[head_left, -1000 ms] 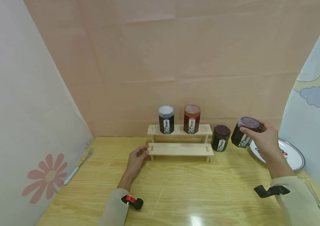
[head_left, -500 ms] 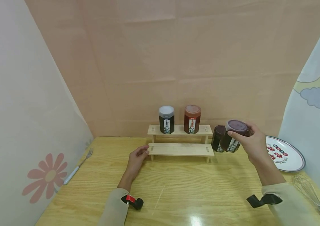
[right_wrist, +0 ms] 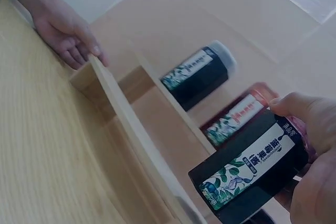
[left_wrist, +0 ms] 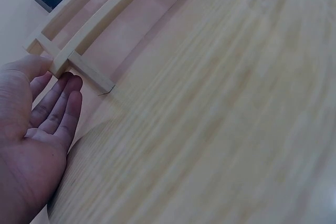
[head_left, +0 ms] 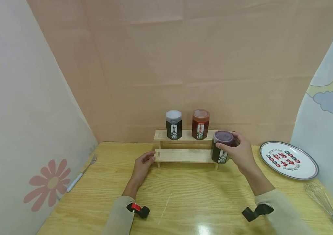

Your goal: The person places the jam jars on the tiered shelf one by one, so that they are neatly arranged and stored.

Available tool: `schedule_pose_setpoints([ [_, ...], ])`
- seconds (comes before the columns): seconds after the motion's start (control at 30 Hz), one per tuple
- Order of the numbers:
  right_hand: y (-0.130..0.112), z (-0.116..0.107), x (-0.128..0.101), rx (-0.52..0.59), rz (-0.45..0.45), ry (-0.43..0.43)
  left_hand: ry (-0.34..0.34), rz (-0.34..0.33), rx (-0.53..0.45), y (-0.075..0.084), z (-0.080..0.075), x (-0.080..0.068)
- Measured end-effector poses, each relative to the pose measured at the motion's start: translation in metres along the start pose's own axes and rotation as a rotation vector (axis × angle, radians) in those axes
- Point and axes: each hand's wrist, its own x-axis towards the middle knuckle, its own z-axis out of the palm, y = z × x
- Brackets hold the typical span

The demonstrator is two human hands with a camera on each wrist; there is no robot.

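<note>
A two-step wooden rack [head_left: 184, 156] stands at the back of the table. My left hand [head_left: 141, 164] pinches the left end of its lower step; in the left wrist view the thumb [left_wrist: 34, 66] lies against the wood. My right hand [head_left: 243, 155] grips a dark jar with a purple lid [head_left: 221, 148] over the right end of that step. Whether its base touches the wood, I cannot tell. On the upper step sit a white-lidded dark jar [head_left: 173, 126] and a red jar [head_left: 200, 126]. Another dark jar is mostly hidden behind the held one.
To the right lies a white plate [head_left: 272, 147] with red print, and a whisk [head_left: 326, 205] is nearer the front. A fork [head_left: 81, 174] rests by the left wall. Cloth hangs behind the table.
My right hand has carried the purple-lidded jar leftward, past the other dark jar, to the lower step's right end. The plate and whisk have come into fuller view. My left hand stays put.
</note>
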Motion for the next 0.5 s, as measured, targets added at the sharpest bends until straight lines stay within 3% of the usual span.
schedule_pose_setpoints([
  [0.23, -0.003, 0.036, 0.001, 0.026, 0.019, -0.069, 0.001, -0.001, 0.000, -0.002, -0.001, 0.000],
  [0.5, -0.008, 0.073, 0.006, 0.044, 0.019, -0.085, 0.004, 0.004, 0.004, -0.001, 0.000, 0.001],
])
